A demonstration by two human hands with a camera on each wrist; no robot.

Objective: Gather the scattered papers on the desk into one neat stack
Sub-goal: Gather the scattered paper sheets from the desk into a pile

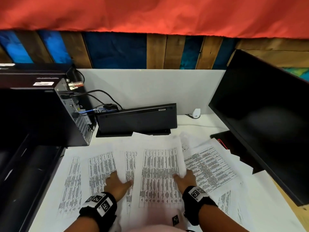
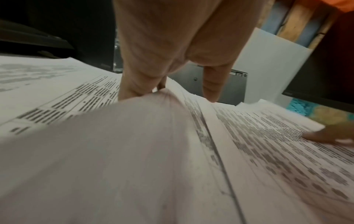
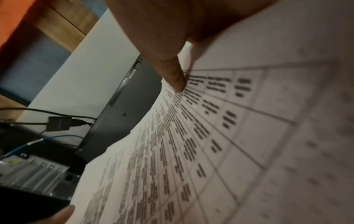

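Several white sheets printed with tables lie fanned across the white desk (image 1: 192,121). My left hand (image 1: 117,181) grips the left edge of the middle sheet (image 1: 158,173), thumb on top and fingers tucked beneath. In the left wrist view the sheet (image 2: 134,144) bulges up over the fingers (image 2: 132,91). My right hand (image 1: 187,178) holds the same sheet's right edge, its thumb (image 3: 176,81) pressing the print while the fingers are hidden under the paper (image 3: 249,136). More sheets lie to the left (image 1: 73,181) and right (image 1: 209,168).
A black computer tower (image 1: 71,114) with cables (image 1: 103,97) stands at the back left. A black keyboard (image 1: 137,119) leans on edge against the white partition (image 1: 150,87). A dark monitor (image 1: 267,123) and its base (image 1: 224,136) crowd the right side, partly over the papers.
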